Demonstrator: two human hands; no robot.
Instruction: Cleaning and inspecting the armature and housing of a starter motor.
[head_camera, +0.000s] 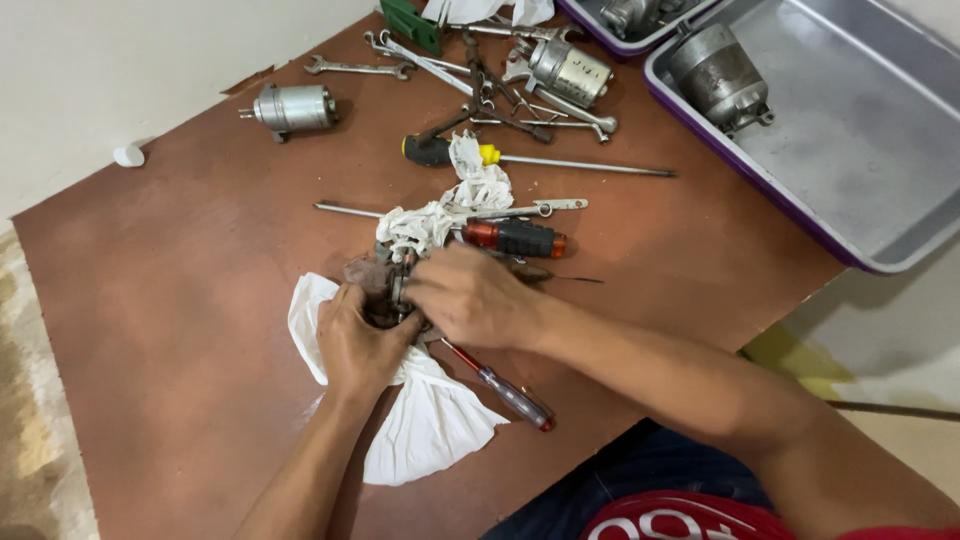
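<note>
My left hand and my right hand are closed together on a small dirty metal part held over a white cloth on a brown board. Most of the part is hidden by my fingers. A red-and-black handled screwdriver lies just beyond my right hand, beside a crumpled white rag. A thin red-handled screwdriver sticks out from under my right wrist.
Farther back lie a yellow-and-black screwdriver, several wrenches, and two small cylindrical motors. A purple-rimmed metal tray at the right holds another motor. A long rod lies on the board.
</note>
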